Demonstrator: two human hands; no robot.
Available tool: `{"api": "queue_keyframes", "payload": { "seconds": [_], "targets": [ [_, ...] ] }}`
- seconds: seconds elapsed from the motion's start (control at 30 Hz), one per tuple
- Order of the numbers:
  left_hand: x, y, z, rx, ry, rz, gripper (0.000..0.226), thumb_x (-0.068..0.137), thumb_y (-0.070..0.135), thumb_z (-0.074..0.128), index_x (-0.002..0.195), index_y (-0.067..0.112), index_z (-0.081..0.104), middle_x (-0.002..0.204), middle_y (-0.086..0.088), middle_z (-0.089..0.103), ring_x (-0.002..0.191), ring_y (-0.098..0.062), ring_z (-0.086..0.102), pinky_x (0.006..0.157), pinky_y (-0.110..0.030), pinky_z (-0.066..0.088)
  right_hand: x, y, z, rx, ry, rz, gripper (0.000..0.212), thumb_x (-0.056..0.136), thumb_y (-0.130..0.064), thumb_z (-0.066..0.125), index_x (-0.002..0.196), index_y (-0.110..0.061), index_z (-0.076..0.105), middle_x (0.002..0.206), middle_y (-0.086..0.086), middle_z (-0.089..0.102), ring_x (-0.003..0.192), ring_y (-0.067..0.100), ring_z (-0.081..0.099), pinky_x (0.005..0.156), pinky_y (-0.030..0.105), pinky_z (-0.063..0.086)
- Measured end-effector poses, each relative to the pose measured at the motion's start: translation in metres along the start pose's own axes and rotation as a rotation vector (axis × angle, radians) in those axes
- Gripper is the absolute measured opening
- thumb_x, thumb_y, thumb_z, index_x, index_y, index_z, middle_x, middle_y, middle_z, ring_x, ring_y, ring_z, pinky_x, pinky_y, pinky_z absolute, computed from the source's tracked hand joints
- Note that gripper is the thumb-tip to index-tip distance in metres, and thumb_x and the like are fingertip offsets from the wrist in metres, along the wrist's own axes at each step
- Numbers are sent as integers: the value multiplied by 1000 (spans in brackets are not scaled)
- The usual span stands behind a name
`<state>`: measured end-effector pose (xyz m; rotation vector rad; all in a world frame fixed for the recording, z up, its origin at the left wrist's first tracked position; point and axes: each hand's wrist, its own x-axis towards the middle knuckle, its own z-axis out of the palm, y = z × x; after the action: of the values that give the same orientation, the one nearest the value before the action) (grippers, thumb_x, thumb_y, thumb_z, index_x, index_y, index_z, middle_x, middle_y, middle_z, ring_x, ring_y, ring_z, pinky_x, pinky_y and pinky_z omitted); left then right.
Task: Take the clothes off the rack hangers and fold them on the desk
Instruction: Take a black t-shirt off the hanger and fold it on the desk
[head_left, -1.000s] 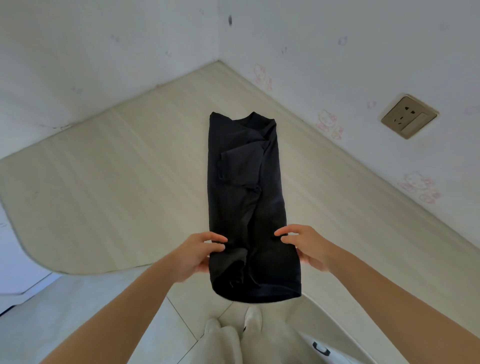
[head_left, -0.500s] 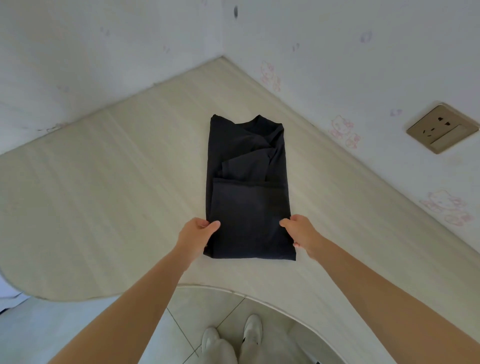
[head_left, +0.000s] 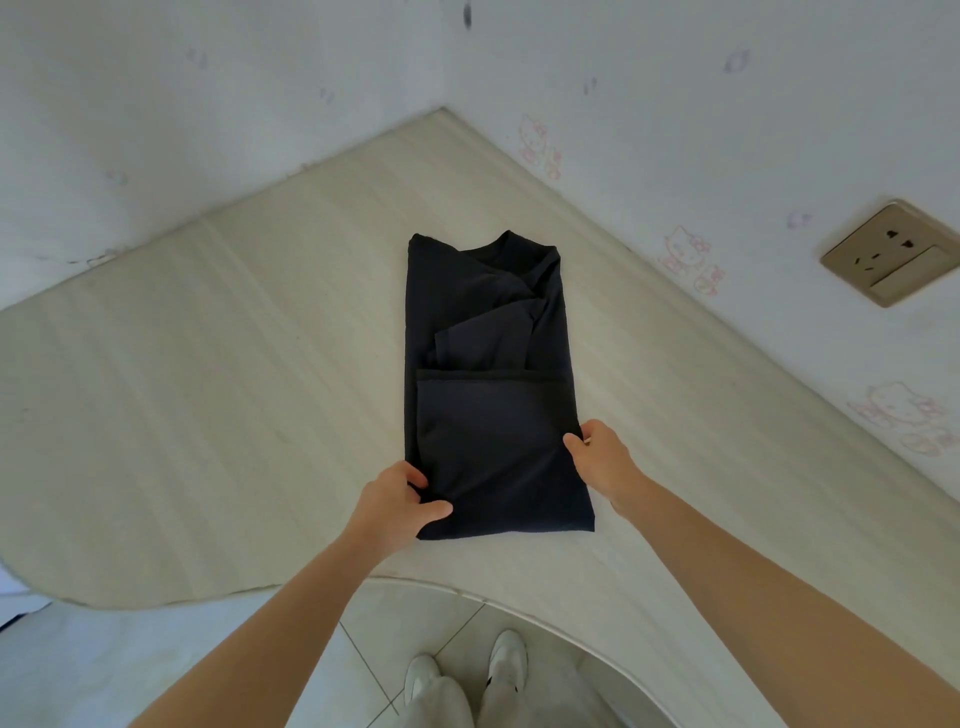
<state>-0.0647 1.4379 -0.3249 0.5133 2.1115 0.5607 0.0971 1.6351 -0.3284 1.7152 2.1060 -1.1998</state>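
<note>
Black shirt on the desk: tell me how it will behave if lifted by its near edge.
The black shirt looks thin and floppy: its layers lie flat and creased on the desk, so it would probably sag and unfold. It seems light. The left hand and right hand grip opposite sides, which likely keeps the fold together.

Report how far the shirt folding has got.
Done: the shirt lies on the desk, sides folded in, bottom folded up once. In hand: the left hand and right hand grip its near edges. Left: probably one more fold toward the collar.
</note>
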Motion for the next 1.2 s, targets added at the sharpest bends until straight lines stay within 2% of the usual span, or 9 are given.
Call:
{"api": "queue_keyframes", "payload": {
  "seconds": [0.2, 0.3, 0.37, 0.47, 0.67, 0.83, 0.93, 1.03, 1.2],
  "targets": [
    [-4, 0, -13, 90, -106, 4, 30, 76, 31, 77, 88, 15, 55, 80, 1, 59, 73, -15, 59, 64, -26, 50, -1, 7, -6, -54, -13, -174, 21, 100, -27, 47, 114, -12, 40, 102, 7, 55, 81, 20, 56, 74, 33, 53],
    [-3, -1, -26, 118, -53, 52, 22, 88, 30, 68, 99, 14, 59, 99, -3, 64, 86, -18, 62, 78, -31, 54, 1, 22, -19, -314, 125, -444, 38, 98, -13, 49, 133, -16, 37, 125, 6, 46, 93, 21, 57, 77, 29, 51],
    [5, -8, -36, 421, 175, 269, 29, 92, 12, 58, 121, 15, 53, 119, -4, 57, 100, -21, 58, 82, -32, 53, 7, 32, -27, -637, 211, -668, 67, 83, 4, 58, 143, -16, 35, 136, 10, 40, 104, 28, 56, 73, 33, 54],
    [24, -15, -45, 841, 389, 683, 78, 69, -16, 64, 138, 16, 48, 135, -10, 51, 122, -32, 53, 88, -41, 56, 20, 32, -31, -943, 299, -875, 92, 59, 15, 71, 142, -12, 45, 133, 21, 52, 108, 39, 59, 63, 39, 56],
    [65, 3, -53, 1268, 232, 964, 98, 60, -16, 71, 146, 19, 43, 151, -9, 41, 139, -32, 38, 107, -43, 43, 44, 13, -28, -1052, 134, -1035, 93, 65, 7, 76, 146, -22, 41, 148, 10, 44, 130, 35, 48, 88, 40, 52],
    [81, 11, -48, 1226, 149, 923, 96, 74, -12, 67, 152, 23, 24, 159, -3, 27, 144, -29, 30, 112, -38, 38, 54, 10, -30, -937, -17, -1031, 79, 91, 4, 50, 153, -32, 17, 162, -1, 12, 149, 25, 10, 112, 39, 31],
    [82, 6, -49, 1224, 79, 870, 82, 96, 20, 58, 152, 33, 0, 163, 4, 7, 149, -29, 13, 118, -43, 23, 56, 11, -34, -863, -70, -1032, 74, 94, 3, 45, 152, -34, 19, 162, -4, 11, 149, 21, 8, 114, 36, 27],
    [76, 9, -50, 1163, -48, 766, 80, 96, 42, 52, 151, 40, -7, 162, 10, -10, 149, -24, -7, 120, -44, 12, 62, 12, -39, -771, -110, -1062, 72, 93, 6, 44, 150, -34, 27, 160, -6, 19, 148, 18, 15, 116, 33, 27],
    [65, 18, -52, 839, -135, 684, 66, 100, 14, 45, 150, 46, 16, 160, 21, 3, 149, -10, -1, 122, -37, 13, 63, 5, -53, -462, -336, -887, 53, 99, -4, 44, 143, -34, 43, 152, -14, 35, 140, 3, 29, 114, 21, 26]
  ]
}}
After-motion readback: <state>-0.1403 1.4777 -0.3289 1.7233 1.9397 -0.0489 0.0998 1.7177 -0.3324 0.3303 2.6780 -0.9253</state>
